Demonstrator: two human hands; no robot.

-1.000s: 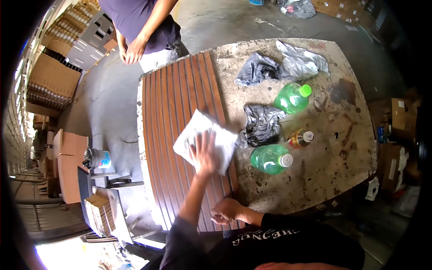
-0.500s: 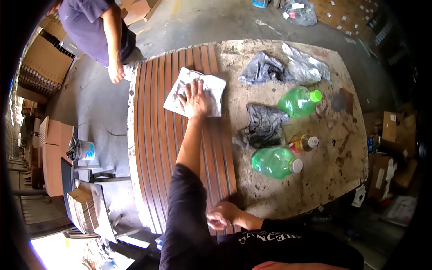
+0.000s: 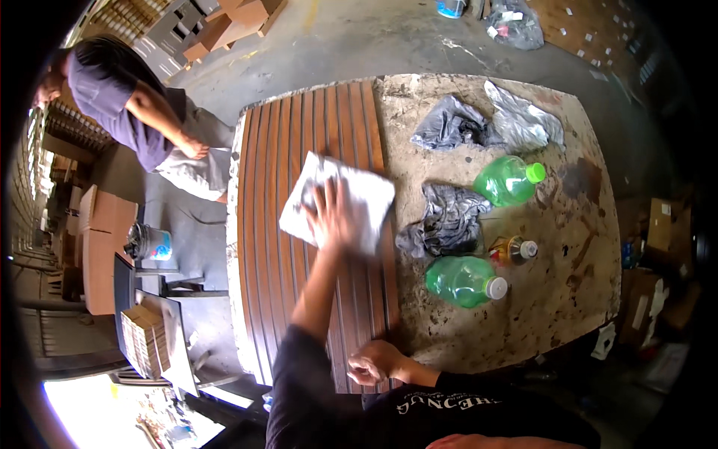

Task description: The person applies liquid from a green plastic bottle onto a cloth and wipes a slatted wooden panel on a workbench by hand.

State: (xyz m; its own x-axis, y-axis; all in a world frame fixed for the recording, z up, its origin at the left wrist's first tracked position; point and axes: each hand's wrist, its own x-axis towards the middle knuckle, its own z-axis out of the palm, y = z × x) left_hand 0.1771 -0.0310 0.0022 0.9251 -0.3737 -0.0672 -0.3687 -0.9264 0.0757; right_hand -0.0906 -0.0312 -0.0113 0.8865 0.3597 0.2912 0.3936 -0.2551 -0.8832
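Note:
My left hand (image 3: 332,217) lies flat on a white cloth (image 3: 366,202), fingers spread, pressing it onto a brown wood-look panel (image 3: 278,224) with dark lengthwise grooves. The cloth overlaps the panel's right part and has a grey smudge by the fingers. My right hand (image 3: 374,362) is curled closed over the panel's near end, close to my body, with nothing visible in it. Right of the panel, a dark grey crumpled rag (image 3: 447,217) lies beside two green bottles (image 3: 460,281) and a smaller bottle with amber liquid (image 3: 511,251).
The panel rests on a stained, worn tabletop (image 3: 538,314). Two more crumpled rags, grey (image 3: 452,123) and whitish (image 3: 523,120), lie at its far side. Another person (image 3: 123,105) stands beyond the far left corner. A bucket (image 3: 152,243) and stacked cardboard (image 3: 146,337) are at the left.
My left hand has slid the cloth toward me and slightly right across the panel. My right hand has stayed near the same spot. The other person has shifted left and leans away.

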